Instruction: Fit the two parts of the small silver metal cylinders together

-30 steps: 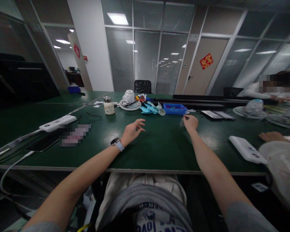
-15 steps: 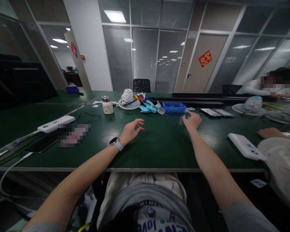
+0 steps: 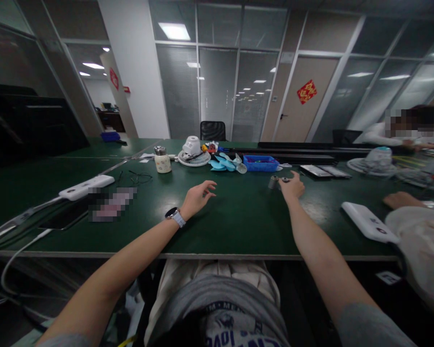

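Note:
My left hand (image 3: 198, 198) hovers over the middle of the green table (image 3: 224, 226). Its fingers are loosely curved and apart, with nothing between them, and a watch (image 3: 175, 216) is on that wrist. Farther out on the right, my right hand (image 3: 292, 187) has its thumb and fingers round a small silvery metal cylinder (image 3: 285, 180), partly hidden by them. Just left of those fingertips a second small metal cylinder (image 3: 273, 182) stands upright on the table. What kind of part the cylinders are is too small to tell.
Behind my hands are a blue basket (image 3: 261, 164), light-blue fan blades (image 3: 224, 163), a white fan part (image 3: 193, 156) and a patterned jar (image 3: 162, 161). A white power bank (image 3: 369, 221) lies right, near a person's sleeve (image 3: 419, 236). A white power strip (image 3: 87, 188) is left.
My right hand has shifted slightly down and right, and a cylinder now shows between its fingers beside the standing one. My left hand has hardly moved.

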The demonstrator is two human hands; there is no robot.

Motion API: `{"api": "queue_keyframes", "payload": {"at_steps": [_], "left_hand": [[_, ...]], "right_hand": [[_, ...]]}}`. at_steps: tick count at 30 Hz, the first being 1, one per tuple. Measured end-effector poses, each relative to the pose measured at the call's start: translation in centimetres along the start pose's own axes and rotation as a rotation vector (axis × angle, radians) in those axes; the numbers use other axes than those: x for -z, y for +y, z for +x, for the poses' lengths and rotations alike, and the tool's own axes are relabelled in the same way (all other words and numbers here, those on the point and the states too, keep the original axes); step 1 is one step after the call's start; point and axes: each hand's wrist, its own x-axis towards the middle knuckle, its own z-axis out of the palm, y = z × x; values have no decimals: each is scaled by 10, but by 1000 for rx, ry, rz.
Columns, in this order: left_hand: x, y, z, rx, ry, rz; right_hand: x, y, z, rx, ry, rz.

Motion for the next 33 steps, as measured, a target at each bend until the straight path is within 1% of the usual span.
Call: {"api": "queue_keyframes", "payload": {"at_steps": [2, 4, 6, 9, 11, 12, 14, 17, 18, 20, 24, 27, 29, 33], "left_hand": [[0, 0, 0, 4, 0, 12], [0, 0, 0, 8, -6, 25], [-1, -1, 1, 7, -17, 37], [0, 0, 1, -5, -15, 55], [0, 2, 2, -15, 4, 62], [1, 3, 2, -20, 15, 62], [2, 5, 3, -32, 31, 61], [2, 8, 4, -59, 52, 52], [2, 7, 4, -69, 63, 48], [2, 6, 4, -79, 92, 44], [2, 2, 4, -52, 139, 43], [-1, 2, 4, -41, 120, 43], [-3, 2, 4, -45, 101, 43], [-4, 3, 4, -23, 100, 56]], "right_hand": [[6, -5, -1, 19, 72, 29], [12, -15, -3, 89, 117, 94], [19, -33, -11, 192, 109, 183], [25, -69, -35, 356, 33, 341], [27, -92, -59, 435, -57, 472], [27, -102, -73, 455, -124, 544], [27, -117, -101, 469, -298, 683], [23, -131, -136, 491, -580, 824], [21, -133, -143, 500, -644, 850], [18, -135, -152, 512, -705, 875], [7, -132, -157, 552, -701, 855], [0, -129, -160, 591, -682, 827], [0, -130, -164, 632, -668, 815], [7, -132, -167, 746, -620, 748]]}}
